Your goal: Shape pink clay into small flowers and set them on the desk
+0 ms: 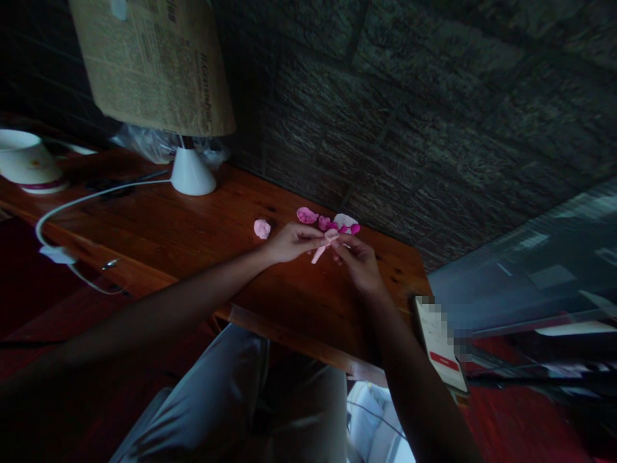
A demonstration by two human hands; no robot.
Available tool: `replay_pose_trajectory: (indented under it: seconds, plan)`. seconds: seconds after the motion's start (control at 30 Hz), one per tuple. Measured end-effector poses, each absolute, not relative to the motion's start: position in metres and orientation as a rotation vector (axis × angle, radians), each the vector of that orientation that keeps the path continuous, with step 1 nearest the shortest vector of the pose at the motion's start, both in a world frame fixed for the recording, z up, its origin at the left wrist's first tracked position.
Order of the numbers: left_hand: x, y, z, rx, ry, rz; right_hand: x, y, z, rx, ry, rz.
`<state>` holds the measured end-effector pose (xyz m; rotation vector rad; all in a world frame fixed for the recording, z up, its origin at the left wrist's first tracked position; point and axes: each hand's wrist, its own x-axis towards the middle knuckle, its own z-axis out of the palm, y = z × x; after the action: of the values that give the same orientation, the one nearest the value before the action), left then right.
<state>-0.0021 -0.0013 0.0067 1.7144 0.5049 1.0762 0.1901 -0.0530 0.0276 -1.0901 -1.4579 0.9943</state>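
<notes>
Between the fingertips of my left hand (297, 242) and my right hand (357, 258) is a pale pink strip of soft material (319, 253), which looks like clay or paper. Both hands are closed on it above the wooden table, and one end hangs down toward me. To the left of my left hand lies a crumpled light pink lump (262, 228). Just beyond my fingers sit a pink ruffled piece (306, 215), several small magenta pieces (327, 223) and a whitish pink piece (346, 220).
A lamp with a newspaper-print shade (159, 71) and white base (192, 172) stands at the left, its white cord (91, 193) running over the table's front edge. Farther left is a paper cup (29, 161). A brick wall (395, 116) borders the wooden table (212, 228); a box (441, 344) is at right.
</notes>
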Motion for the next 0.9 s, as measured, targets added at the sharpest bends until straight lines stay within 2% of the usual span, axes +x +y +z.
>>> replay_pose_trajectory:
  seconds: [0.63,0.9]
  plan:
    - [-0.0041,-0.0003,0.0090,1.880,0.447,1.098,0.1909,-0.0524,0.0261,-1.063,-1.503,0.981]
    - [-0.0010,0.0006,0.0054,1.880,0.511,1.227,0.1910,-0.0519,0.0254,-1.029,-1.516,0.984]
